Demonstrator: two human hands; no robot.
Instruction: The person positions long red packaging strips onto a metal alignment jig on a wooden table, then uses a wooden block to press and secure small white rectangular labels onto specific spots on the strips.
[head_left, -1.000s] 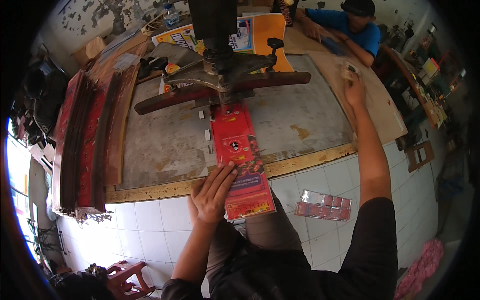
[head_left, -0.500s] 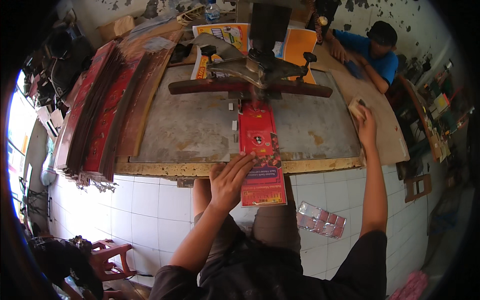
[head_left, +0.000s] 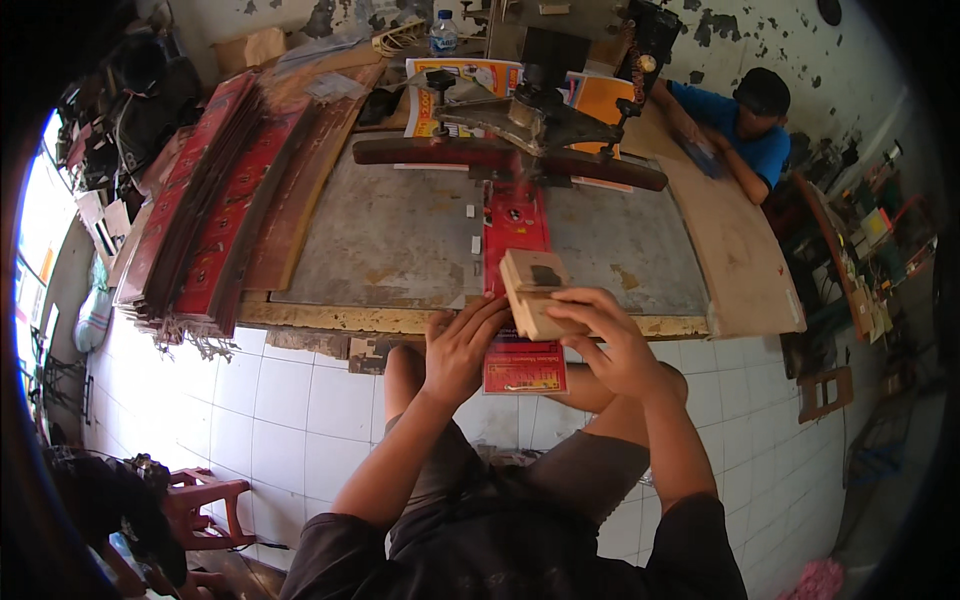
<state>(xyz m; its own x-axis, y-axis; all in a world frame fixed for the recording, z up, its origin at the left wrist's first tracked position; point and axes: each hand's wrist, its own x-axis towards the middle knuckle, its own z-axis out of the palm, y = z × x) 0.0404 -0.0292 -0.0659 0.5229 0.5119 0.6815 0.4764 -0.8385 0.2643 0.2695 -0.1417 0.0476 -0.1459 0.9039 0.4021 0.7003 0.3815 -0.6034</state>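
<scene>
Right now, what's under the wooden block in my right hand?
The red printed strip runs under the wooden block, showing past both ends; the covered stretch is hidden, and whether they touch is unclear.

The grey counter [head_left: 385,250] carries a red strip [head_left: 517,228], two white pieces [head_left: 476,244] and, at left, stacked red sheets [head_left: 228,240].

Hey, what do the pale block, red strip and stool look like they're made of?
Block: probably bare wood, matte, going by its tan colour. Strip: perhaps plastic film or coated card, smooth, being thin and printed. Stool: likely moulded plastic, uniformly red; finish unclear.
</scene>
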